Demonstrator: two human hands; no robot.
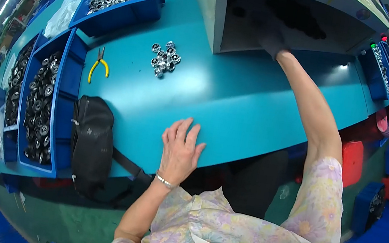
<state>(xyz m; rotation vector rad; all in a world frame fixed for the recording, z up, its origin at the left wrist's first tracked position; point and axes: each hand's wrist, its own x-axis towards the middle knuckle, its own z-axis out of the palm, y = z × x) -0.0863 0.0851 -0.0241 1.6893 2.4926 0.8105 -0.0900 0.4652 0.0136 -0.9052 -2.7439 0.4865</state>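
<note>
My left hand (pixel 180 152) lies palm down on the near edge of the turquoise table (pixel 172 100), fingers a little apart and nothing in them. A bracelet circles that wrist. My right hand (pixel 270 38), in what looks like a dark glove, reaches inside a grey-white open-fronted box (pixel 214 20). Its fingers blend into the shadow, so their hold cannot be made out. Near it, inside the box, is a dark heap (pixel 300 18) of unclear kind. A small cluster of shiny metal parts (pixel 165 61) lies on the table beyond my left hand.
Pliers with yellow handles (pixel 100 66) lie left of the cluster. A blue bin (pixel 134 18) holds many shiny metal parts. Another blue bin (pixel 66 101) holds black round parts. A black bag (pixel 93 141) sits at the table's left edge. A red stool (pixel 351 164) stands at right.
</note>
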